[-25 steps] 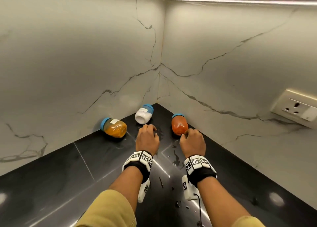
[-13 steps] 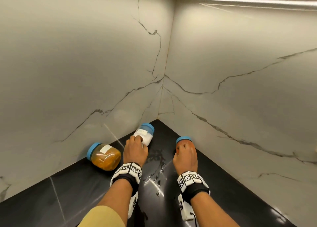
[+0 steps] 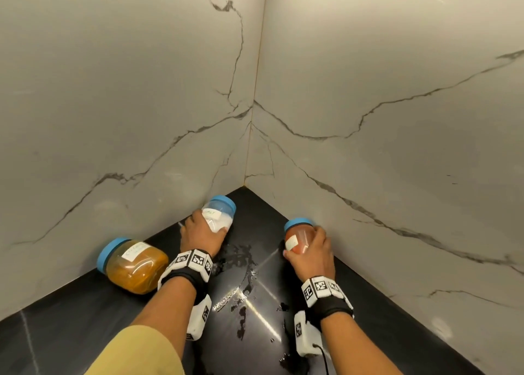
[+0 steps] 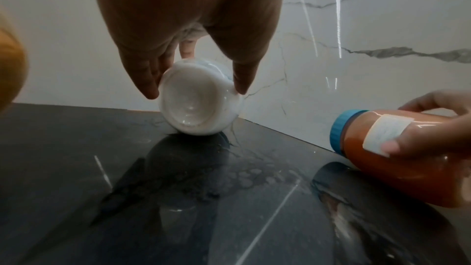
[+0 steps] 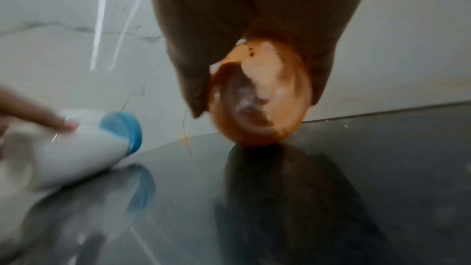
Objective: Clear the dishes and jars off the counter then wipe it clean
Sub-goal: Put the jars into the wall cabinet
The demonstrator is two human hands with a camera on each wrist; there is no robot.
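Observation:
Three blue-lidded jars lie on their sides in the corner of the black counter [image 3: 85, 318]. My left hand [image 3: 202, 232] grips the white salt jar [image 3: 219, 215] [image 4: 198, 106] [image 5: 66, 152] near the left wall, its base tipped off the counter. My right hand [image 3: 310, 249] grips the red-orange jar [image 3: 297, 232] [image 4: 397, 154] [image 5: 260, 98] by the right wall, thumb on its white label. The amber jar [image 3: 133, 266] lies untouched to the left of my left wrist.
Marble walls [image 3: 368, 91] close the corner on the left and right. A wet spill with white smears [image 3: 241, 278] spreads over the counter between my wrists. Dark droplets [image 3: 241, 326] trail toward me.
Both hands reached forward from the counter to the jars and closed round them; the white jar and the red-orange jar now tilt up in my grips. The head view moved closer.

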